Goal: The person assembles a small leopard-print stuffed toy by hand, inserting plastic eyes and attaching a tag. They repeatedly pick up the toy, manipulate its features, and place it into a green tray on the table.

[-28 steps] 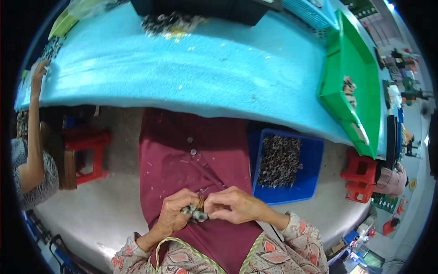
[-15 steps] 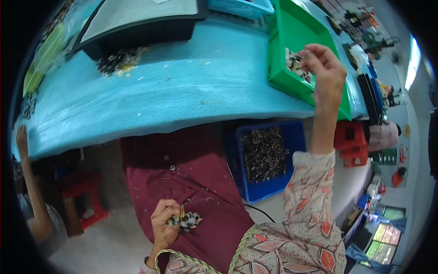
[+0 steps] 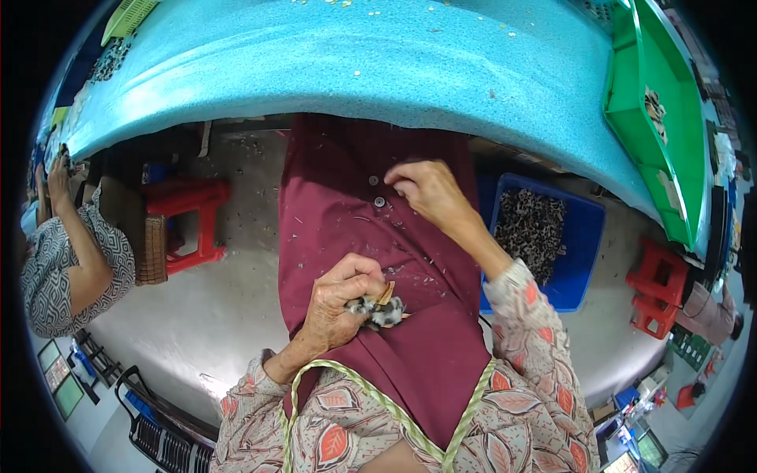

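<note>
My left hand (image 3: pixel 341 298) is closed around a handful of small black-and-white pieces (image 3: pixel 386 313) against the dark red apron (image 3: pixel 331 213). A flat tan piece (image 3: pixel 385 293) sticks up beside its fingers. What the handful is made of is too small to tell. My right hand (image 3: pixel 434 197) hangs over the apron near two round buttons, its fingers loosely bent with the thumb a little apart, and I see nothing in it. Off to the right, a green tray (image 3: pixel 627 98) on the table holds light and dark pieces (image 3: pixel 655 114).
The blue-covered table (image 3: pixel 355 87) curves across ahead. Below its right side stands a blue bin (image 3: pixel 585 252) full of dark-and-light pieces. Red stools (image 3: pixel 206 221) stand on both sides. At the left, another person's arm (image 3: pixel 83 229) reaches to the table. Light scraps dot the apron.
My right hand has come from the green tray back over my lap. The left hand keeps its handful. The view has tilted down and swung left.
</note>
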The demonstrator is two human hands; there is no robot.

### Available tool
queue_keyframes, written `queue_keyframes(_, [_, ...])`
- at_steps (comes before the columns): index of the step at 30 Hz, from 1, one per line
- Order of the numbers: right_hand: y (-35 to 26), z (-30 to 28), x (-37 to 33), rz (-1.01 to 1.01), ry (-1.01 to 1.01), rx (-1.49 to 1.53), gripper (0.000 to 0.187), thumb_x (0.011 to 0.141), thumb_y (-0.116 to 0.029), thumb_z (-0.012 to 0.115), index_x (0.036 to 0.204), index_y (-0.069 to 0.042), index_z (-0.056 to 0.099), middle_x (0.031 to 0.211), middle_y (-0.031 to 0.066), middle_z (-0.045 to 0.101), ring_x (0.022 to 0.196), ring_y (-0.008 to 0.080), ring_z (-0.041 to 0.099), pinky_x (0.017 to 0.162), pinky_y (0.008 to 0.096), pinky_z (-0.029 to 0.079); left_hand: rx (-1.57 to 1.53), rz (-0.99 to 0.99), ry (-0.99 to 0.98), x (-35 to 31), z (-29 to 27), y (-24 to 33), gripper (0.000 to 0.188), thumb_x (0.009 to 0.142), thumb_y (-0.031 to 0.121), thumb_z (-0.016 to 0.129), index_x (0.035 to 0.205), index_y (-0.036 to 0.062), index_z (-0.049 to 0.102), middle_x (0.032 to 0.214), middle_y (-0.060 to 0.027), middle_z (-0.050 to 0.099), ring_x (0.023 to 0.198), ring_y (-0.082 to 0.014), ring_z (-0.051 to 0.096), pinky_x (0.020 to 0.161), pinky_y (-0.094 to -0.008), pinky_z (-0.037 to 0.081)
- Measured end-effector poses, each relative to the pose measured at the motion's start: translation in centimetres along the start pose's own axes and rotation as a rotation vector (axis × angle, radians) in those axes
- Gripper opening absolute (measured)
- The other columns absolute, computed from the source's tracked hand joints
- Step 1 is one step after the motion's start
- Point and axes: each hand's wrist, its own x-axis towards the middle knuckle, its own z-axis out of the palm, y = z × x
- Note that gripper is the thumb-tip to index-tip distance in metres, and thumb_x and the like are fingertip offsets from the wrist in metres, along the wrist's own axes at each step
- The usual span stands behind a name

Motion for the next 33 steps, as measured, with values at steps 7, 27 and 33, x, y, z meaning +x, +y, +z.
queue_keyframes(7, [4.6,5.3,3.0,-0.12,-0.081,-0.382,0.021,0.073,-0.009,0.067,0.094,-0.007,0.066,0.089,0.0127,0.065,0.085,0.0338,0.063,0.075,0.0436,0.051,0.026,0.054,0.1,-0.5,0.4,0.4,0.022,0.063,-0.015,0.064,0.079,0.0001,0.066,0.094,-0.0074,0.057,0.079,-0.0129,0.057,0.067,-0.0239,0.046])
queue_keyframes(27, [-9.9,0.9,-6.3,0.325,-0.233,0.935,0.036,0.08,0.011,0.062,0.115,0.004,0.055,0.09,0.008,0.064,0.081,0.0095,0.063,0.07,0.0208,0.053,0.166,0.3,0.356,-2.6,-0.8,-0.8,0.017,0.069,-0.003,0.068,0.084,0.0041,0.071,0.097,-0.0111,0.055,0.08,-0.0187,0.059,0.064,-0.0275,0.051])
queue_keyframes(33, [-9.8,1.0,-6.9,0.399,-0.171,1.028,0.035,0.081,0.01,0.061,0.115,0.004,0.052,0.088,0.0091,0.066,0.079,0.0098,0.064,0.068,0.0229,0.054,0.142,0.279,0.365,-2.2,-0.5,-0.7,0.019,0.068,-0.011,0.066,0.083,0.0,0.068,0.098,-0.013,0.053,0.074,-0.0175,0.06,0.06,-0.0245,0.051])
